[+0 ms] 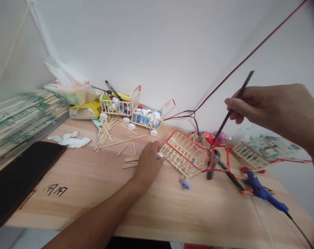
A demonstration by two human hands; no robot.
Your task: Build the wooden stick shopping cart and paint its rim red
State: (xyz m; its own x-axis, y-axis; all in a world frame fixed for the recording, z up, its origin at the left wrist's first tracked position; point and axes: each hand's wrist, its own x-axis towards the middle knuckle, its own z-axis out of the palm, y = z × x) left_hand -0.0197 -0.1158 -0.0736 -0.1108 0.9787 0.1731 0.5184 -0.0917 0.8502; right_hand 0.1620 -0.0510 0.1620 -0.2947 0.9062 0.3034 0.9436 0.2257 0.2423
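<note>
My right hand [266, 107] pinches a slim dark paintbrush [233, 107], slanted with its lower tip down by a small red container [209, 137]. My left hand [148, 164] grips the near left end of a small cart made of wooden sticks [181, 154], next to a white wheel [160, 155]. This cart lies tipped over on the table, its rim coloured red, with a red handle frame [220, 158] at the right. A blue bottle-cap wheel [185, 184] sticks out at its lower corner. My fingertips partly hide the cart's left end.
Two finished-looking stick carts [117, 107] hold caps and tools at the back. Loose sticks [107, 133], a black phone [22, 176] and bagged sticks [29, 117] lie left. Pliers [232, 180], a blue glue gun [266, 195] and another red-edged stick frame [250, 155] lie right.
</note>
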